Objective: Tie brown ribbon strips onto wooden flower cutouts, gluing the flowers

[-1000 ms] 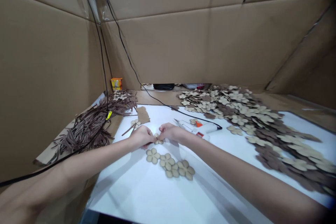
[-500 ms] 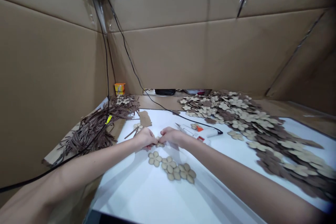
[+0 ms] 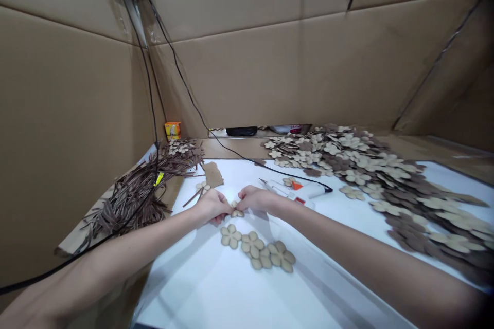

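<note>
Only one view is here, from a camera worn on the person's head. It looks forward and down, from behind and above the left grip (image 3: 211,206) and the right grip (image 3: 252,198), rather near them. Past the grips it sees the white tabletop (image 3: 193,288) and, farther, the cardboard wall (image 3: 247,77).

Nothing legible from where I sit: print on the small orange-yellow box (image 3: 173,130) and the hot glue gun's (image 3: 311,191) red-orange label too small to read.
</note>
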### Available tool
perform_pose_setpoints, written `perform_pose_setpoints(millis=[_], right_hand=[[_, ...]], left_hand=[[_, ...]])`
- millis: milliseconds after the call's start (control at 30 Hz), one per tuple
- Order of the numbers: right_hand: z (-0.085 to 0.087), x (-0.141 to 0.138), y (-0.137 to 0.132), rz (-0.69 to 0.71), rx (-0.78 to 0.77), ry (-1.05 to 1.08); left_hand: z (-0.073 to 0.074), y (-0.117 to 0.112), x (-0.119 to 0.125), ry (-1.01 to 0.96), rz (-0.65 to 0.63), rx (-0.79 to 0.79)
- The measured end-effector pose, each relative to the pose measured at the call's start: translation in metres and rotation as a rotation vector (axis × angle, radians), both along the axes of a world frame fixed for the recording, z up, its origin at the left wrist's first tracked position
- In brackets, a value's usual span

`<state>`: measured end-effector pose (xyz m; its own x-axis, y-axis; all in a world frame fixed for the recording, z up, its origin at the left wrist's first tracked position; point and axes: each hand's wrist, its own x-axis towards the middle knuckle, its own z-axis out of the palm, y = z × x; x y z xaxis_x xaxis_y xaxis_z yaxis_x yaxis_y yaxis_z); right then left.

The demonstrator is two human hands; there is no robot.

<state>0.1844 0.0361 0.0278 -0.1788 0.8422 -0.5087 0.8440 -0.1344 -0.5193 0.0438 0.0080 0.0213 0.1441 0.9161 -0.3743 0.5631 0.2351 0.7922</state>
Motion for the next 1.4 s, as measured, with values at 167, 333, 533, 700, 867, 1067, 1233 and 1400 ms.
perform_pose_setpoints(millis=[167,333,533,700,867,1067,1233,1400], right_hand=[[-0.006,-0.002,0.004,0.031,0.018,0.000],[-0.005,-0.003,0.005,0.033,0.016,-0.036],[-0.009,0.003,0.009,0.070,0.016,-0.040],[-0.016,0.003,0.013,0.080,0.021,-0.059],[-0.011,0.002,0.011,0.086,0.038,-0.069],[-0.012,0.003,0.007,0.102,0.075,-0.069],[-0.010,0.003,0.007,0.088,0.069,-0.077],[-0.005,0.001,0.006,0.064,0.062,-0.072]], left_hand=[[-0.007,0.003,-0.001,-0.016,0.005,0.003],[-0.017,0.009,-0.004,-0.030,-0.001,0.016],[-0.021,0.010,-0.005,-0.032,-0.007,0.013],[-0.021,0.011,-0.005,-0.035,-0.010,0.011],[-0.019,0.011,-0.005,-0.008,-0.005,0.015],[-0.013,0.008,-0.001,0.023,0.024,0.013],[-0.011,0.005,-0.001,0.016,0.020,0.010],[-0.010,0.005,-0.002,0.014,0.020,0.015]])
